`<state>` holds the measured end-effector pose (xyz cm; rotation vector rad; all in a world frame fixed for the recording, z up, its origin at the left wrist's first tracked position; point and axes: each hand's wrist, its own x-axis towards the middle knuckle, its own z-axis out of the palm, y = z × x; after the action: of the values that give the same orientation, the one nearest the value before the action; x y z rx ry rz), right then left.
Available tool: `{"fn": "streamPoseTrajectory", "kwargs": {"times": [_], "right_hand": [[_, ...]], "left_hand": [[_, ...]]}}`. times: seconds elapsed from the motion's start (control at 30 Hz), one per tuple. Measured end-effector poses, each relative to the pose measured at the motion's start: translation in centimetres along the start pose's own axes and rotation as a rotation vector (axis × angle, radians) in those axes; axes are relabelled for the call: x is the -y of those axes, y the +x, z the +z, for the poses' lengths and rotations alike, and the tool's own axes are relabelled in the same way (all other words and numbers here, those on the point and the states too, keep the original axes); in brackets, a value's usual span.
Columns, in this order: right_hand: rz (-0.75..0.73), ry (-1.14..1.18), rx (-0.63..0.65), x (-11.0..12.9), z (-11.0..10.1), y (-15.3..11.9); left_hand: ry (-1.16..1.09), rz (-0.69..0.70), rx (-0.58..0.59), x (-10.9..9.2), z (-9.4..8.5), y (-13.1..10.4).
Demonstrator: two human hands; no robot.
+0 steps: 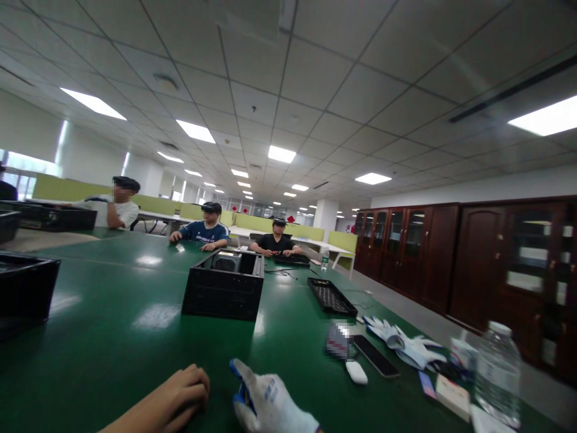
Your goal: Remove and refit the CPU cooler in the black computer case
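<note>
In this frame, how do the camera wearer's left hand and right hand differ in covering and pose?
Covering: the left hand is bare, while the right hand wears a white glove with blue fingertips.
Pose: the left hand's fingers are bent and close together, whereas the right hand has two blue-tipped digits spread apart.
Shared: both are low in the view, by the green table.

At the bottom edge, the frame cuts off the left forearm [144, 410] and the lower part of the gloved right hand [270, 400], and whether its fingers hold anything cannot be told. A black case [24, 294] is cropped at the left edge; pixel blocks blur the small package [338, 340] right of centre.
</note>
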<state>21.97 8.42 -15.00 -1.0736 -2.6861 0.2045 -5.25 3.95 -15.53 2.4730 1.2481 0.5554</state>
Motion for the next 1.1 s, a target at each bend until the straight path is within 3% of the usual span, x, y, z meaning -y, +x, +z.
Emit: {"fn": "streamPoseTrajectory", "kwargs": {"times": [0.2,0.5,0.83,1.1], "right_hand": [[0.074,0.04,0.058,0.7,-0.6,-0.6],[0.156,0.11,0.08,1.6,-1.3,-0.8],[0.12,0.152,0.054,1.5,-1.4,-1.1],[0.016,0.139,0.069,0.9,-0.5,-0.4]], "left_hand": [[0.003,0.016,-0.003,-0.4,-0.1,-0.1],[-0.019,0.023,-0.028,0.9,0.3,-0.4],[0.02,0.029,-0.022,-0.9,-0.4,-0.3],[0.048,0.048,-0.018,0.2,-0.1,-0.1]]}}
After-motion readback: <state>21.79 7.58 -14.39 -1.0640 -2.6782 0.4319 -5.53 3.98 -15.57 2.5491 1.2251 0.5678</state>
